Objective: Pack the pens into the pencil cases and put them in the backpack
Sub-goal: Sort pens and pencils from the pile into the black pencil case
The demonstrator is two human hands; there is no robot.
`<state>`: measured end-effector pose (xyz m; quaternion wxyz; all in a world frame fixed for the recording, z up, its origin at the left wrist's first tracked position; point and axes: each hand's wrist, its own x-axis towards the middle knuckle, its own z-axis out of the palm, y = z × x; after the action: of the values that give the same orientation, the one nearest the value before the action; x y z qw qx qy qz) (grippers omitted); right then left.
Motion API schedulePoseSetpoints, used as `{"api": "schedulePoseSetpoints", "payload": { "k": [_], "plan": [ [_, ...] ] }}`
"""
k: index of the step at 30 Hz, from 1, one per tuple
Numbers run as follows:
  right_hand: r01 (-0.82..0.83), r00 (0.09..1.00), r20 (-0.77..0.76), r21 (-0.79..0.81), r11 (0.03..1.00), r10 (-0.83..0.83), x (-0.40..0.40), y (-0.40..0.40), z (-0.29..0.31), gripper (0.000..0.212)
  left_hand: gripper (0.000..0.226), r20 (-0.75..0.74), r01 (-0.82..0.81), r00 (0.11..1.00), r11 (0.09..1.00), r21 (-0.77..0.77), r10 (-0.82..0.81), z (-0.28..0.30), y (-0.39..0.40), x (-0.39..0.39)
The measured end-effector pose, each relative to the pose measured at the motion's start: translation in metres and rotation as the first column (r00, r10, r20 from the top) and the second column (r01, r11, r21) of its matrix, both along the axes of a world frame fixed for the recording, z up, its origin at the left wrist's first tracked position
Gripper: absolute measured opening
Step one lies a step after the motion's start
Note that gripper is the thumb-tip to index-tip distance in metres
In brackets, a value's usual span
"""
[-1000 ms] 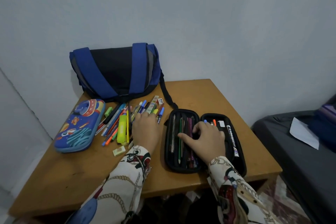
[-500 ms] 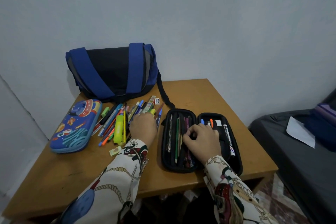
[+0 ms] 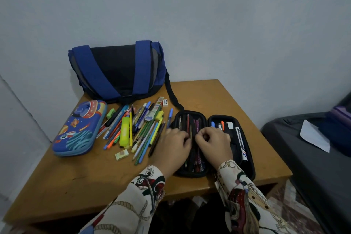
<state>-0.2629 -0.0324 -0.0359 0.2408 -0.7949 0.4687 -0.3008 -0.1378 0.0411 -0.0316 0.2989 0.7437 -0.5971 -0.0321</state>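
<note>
Left hand [image 3: 173,147]: back up, fingers curled down over the left half of the open black pencil case [image 3: 191,172]; the fingertips meet the pens inside, seemingly pinching a thin green pencil [image 3: 190,132], though the grip itself is hidden under the knuckles.
Right hand [image 3: 213,143]: back up, fingers curled tightly, knuckles facing the left hand; the fingertips press on the dark and purple pens [image 3: 197,125] in the same half. Whether it grips one I cannot tell.
Hands together: nearly touching, both over the case's middle; patterned sleeves [image 3: 144,186] reach in from the near edge.
Black pencil case: lying flat and unzipped near the table's [image 3: 76,186] front right; its right half holds a white marker [image 3: 240,138] and short blue and orange pens [image 3: 217,125].
Loose pens [image 3: 136,129]: a spread heap just left of the black case, with a yellow highlighter [image 3: 124,132] and small erasers [image 3: 121,154] among them.
Blue pencil case [image 3: 79,129]: closed, rocket print, left of the heap.
Backpack [image 3: 117,70]: blue and black, at the table's far edge against the wall, strap trailing toward the black case.
</note>
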Motion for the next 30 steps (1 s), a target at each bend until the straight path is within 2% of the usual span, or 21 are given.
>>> {"api": "schedulePoseSetpoints", "payload": {
  "k": [3,10,14,21,25,28,30],
  "plan": [
    [-0.002,1.0,0.001,-0.005,1.0,0.002,0.001,0.001,0.0,0.023,0.024,0.013,0.055,0.998,0.998,-0.005,-0.055,-0.002,0.003,0.002],
    [-0.01,1.0,0.002,-0.01,1.0,0.01,0.001,0.0,0.0,0.022,0.011,-0.04,0.042,0.998,0.998,0.049,-0.04,0.003,-0.001,0.008],
    [-0.01,1.0,0.0,-0.015,1.0,0.01,0.001,0.0,0.0,0.022,0.009,0.002,0.084,0.996,0.996,0.033,-0.084,0.004,-0.003,0.007],
    [-0.001,1.0,0.007,-0.011,1.0,0.001,0.001,0.0,-0.001,0.024,0.021,0.099,0.117,0.988,0.993,0.027,-0.119,-0.001,0.006,0.005],
    [-0.006,1.0,0.014,-0.004,1.0,0.006,0.001,0.001,0.0,0.024,0.048,0.101,0.097,0.989,0.99,0.101,-0.108,0.003,0.004,0.01],
    [-0.006,1.0,0.015,0.002,1.0,0.006,0.001,0.001,0.001,0.024,0.046,0.132,0.079,0.987,0.988,0.132,-0.096,0.003,-0.002,0.007],
    [0.0,1.0,0.021,0.01,1.0,-0.001,0.0,0.001,0.0,0.023,0.041,0.12,0.143,0.98,0.984,0.104,-0.156,0.0,-0.004,0.006]
  ]
}}
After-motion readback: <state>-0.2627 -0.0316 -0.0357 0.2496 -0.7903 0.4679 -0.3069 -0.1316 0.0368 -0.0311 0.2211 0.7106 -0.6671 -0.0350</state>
